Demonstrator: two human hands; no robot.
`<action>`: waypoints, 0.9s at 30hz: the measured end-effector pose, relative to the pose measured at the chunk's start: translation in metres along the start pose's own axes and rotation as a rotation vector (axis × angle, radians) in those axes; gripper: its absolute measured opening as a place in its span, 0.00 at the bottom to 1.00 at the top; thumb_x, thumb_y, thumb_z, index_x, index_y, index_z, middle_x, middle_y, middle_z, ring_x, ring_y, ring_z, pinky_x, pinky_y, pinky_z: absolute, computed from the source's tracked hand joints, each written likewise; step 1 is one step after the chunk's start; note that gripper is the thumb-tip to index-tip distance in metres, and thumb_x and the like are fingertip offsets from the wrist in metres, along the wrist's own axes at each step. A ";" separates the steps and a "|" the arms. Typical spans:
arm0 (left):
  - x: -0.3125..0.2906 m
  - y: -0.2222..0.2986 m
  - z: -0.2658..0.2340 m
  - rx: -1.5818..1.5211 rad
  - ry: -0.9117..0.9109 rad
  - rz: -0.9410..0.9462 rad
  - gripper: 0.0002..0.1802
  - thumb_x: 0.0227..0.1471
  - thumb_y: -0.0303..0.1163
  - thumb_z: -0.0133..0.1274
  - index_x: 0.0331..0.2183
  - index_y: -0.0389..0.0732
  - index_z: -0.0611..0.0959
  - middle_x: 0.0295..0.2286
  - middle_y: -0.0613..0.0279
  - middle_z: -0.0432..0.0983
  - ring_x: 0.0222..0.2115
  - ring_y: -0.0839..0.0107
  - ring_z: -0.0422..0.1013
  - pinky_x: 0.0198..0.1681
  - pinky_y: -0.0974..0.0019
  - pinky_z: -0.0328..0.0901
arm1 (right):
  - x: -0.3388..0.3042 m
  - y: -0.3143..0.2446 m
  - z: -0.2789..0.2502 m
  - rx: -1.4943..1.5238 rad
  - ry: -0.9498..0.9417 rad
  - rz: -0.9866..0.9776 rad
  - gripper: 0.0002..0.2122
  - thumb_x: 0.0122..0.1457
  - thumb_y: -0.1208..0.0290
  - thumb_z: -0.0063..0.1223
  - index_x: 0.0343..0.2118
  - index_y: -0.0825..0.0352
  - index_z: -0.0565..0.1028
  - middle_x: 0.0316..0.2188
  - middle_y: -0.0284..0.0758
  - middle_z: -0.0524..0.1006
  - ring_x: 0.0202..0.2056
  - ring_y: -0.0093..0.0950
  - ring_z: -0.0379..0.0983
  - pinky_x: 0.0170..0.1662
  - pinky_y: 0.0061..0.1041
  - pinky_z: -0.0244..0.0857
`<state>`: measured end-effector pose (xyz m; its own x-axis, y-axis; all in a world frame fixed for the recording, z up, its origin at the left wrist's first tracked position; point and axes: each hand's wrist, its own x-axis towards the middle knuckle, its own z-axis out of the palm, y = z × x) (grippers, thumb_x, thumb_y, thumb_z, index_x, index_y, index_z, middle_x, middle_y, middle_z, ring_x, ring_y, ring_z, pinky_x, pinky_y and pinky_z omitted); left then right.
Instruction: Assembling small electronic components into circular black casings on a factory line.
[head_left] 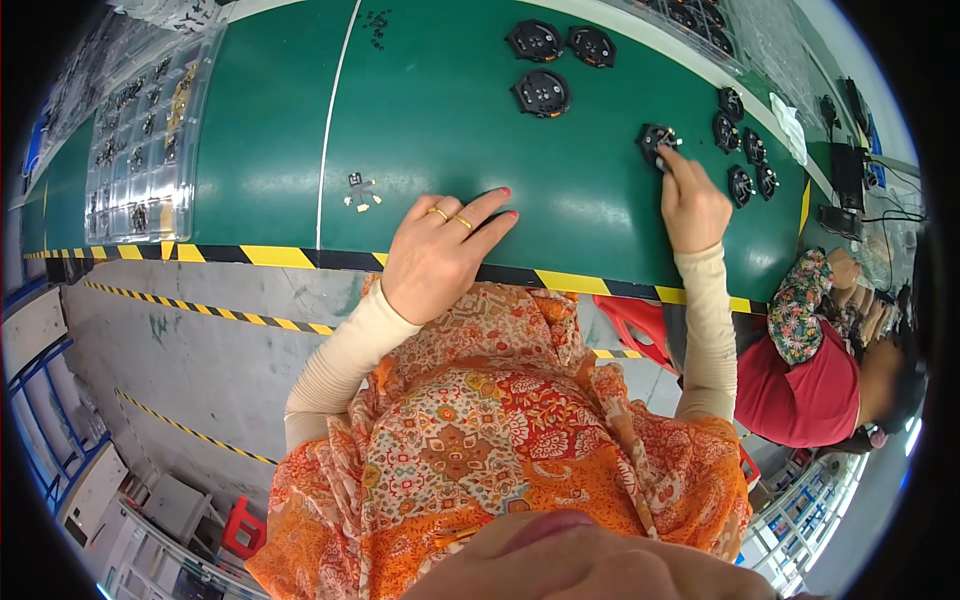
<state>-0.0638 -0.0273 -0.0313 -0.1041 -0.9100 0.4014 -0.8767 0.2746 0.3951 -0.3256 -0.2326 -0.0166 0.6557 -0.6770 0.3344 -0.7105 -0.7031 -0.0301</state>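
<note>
At the right, my right hand [695, 205] has its fingertips on a small black watch-like housing [655, 143] with light tabs at its side. The other fingers are curled in, and my thumb is mostly hidden. My left hand [437, 255] lies palm down at the table's near edge, fingers stretched out and apart, holding nothing. To its left sits a small cluster of black and white connector-like parts [360, 192]. Beyond my right hand, several similar black housings [727, 131] with light tabs stand grouped at the right.
Three larger black round housings [541, 93] lie at the far middle of the green table [450, 140]. Tiny black pieces [376, 28] are scattered at the far left. A clear compartment box [150, 140] of small parts stands left. Another person [810, 380] sits at the right.
</note>
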 end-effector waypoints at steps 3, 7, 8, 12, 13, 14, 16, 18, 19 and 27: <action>0.025 0.002 -0.002 -0.011 0.027 -0.005 0.24 0.43 0.26 0.57 0.47 0.38 0.80 0.51 0.58 0.72 0.44 0.61 0.69 0.49 0.60 0.65 | 0.036 -0.009 0.003 0.034 0.094 0.005 0.16 0.58 0.76 0.51 0.48 0.53 0.78 0.39 0.33 0.78 0.31 0.35 0.78 0.32 0.31 0.72; 0.074 -0.012 0.012 0.186 0.117 0.079 0.28 0.48 0.36 0.60 0.50 0.35 0.77 0.52 0.56 0.71 0.56 0.55 0.64 0.59 0.52 0.59 | 0.102 -0.039 0.034 0.179 0.131 -0.105 0.17 0.59 0.73 0.50 0.50 0.48 0.77 0.47 0.31 0.77 0.37 0.36 0.78 0.37 0.33 0.74; 0.074 -0.014 0.015 0.198 0.125 0.075 0.28 0.48 0.36 0.60 0.50 0.35 0.77 0.52 0.56 0.71 0.56 0.55 0.64 0.59 0.52 0.59 | 0.112 -0.043 0.048 0.218 0.121 -0.168 0.17 0.58 0.72 0.50 0.50 0.48 0.77 0.48 0.31 0.76 0.37 0.37 0.78 0.37 0.33 0.74; 0.050 -0.015 0.024 0.218 0.017 0.018 0.32 0.48 0.41 0.60 0.53 0.37 0.75 0.52 0.55 0.70 0.56 0.54 0.63 0.60 0.47 0.57 | 0.110 -0.076 0.060 0.225 0.059 -0.309 0.21 0.54 0.75 0.53 0.51 0.48 0.76 0.49 0.30 0.75 0.39 0.34 0.78 0.37 0.31 0.74; 0.041 -0.008 0.022 0.199 0.013 -0.017 0.32 0.47 0.40 0.60 0.53 0.38 0.75 0.53 0.54 0.70 0.56 0.54 0.63 0.60 0.47 0.57 | 0.107 -0.083 0.058 0.222 0.033 -0.342 0.23 0.53 0.76 0.54 0.53 0.50 0.75 0.49 0.30 0.75 0.39 0.33 0.78 0.37 0.30 0.74; 0.032 0.000 0.018 0.179 0.011 -0.052 0.32 0.47 0.40 0.61 0.53 0.38 0.75 0.53 0.54 0.69 0.56 0.54 0.63 0.60 0.46 0.57 | 0.104 -0.089 0.054 0.235 0.032 -0.352 0.23 0.53 0.76 0.54 0.53 0.50 0.75 0.49 0.30 0.75 0.39 0.33 0.78 0.37 0.30 0.74; 0.015 0.012 0.009 0.098 0.057 -0.093 0.29 0.48 0.36 0.60 0.52 0.39 0.75 0.53 0.54 0.68 0.56 0.54 0.63 0.60 0.45 0.56 | 0.101 -0.099 0.046 0.344 0.018 -0.429 0.23 0.53 0.76 0.54 0.54 0.52 0.74 0.50 0.31 0.74 0.39 0.33 0.78 0.37 0.30 0.74; -0.010 0.014 -0.005 0.214 0.185 -0.267 0.27 0.49 0.32 0.59 0.52 0.39 0.75 0.53 0.53 0.68 0.55 0.54 0.63 0.60 0.45 0.55 | 0.102 -0.108 0.026 0.484 0.089 -0.454 0.20 0.57 0.76 0.52 0.54 0.58 0.75 0.48 0.35 0.76 0.37 0.34 0.78 0.38 0.29 0.73; -0.021 0.011 -0.012 0.274 0.239 -0.357 0.25 0.50 0.30 0.58 0.51 0.39 0.76 0.52 0.54 0.69 0.54 0.55 0.64 0.59 0.45 0.55 | 0.105 -0.108 0.014 0.549 0.199 -0.498 0.17 0.57 0.75 0.53 0.51 0.62 0.76 0.44 0.36 0.77 0.34 0.35 0.77 0.34 0.29 0.72; -0.055 0.008 -0.019 0.331 0.216 -0.415 0.19 0.47 0.27 0.60 0.44 0.37 0.82 0.46 0.57 0.73 0.49 0.58 0.68 0.55 0.51 0.60 | 0.043 -0.134 -0.013 0.956 -0.115 -0.788 0.09 0.58 0.74 0.57 0.40 0.72 0.79 0.40 0.47 0.79 0.38 0.41 0.79 0.38 0.33 0.74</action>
<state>-0.0563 0.0307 -0.0350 0.3481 -0.8269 0.4417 -0.9277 -0.2359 0.2895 -0.2058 -0.1645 0.0142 0.8715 0.0198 0.4900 0.3255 -0.7705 -0.5480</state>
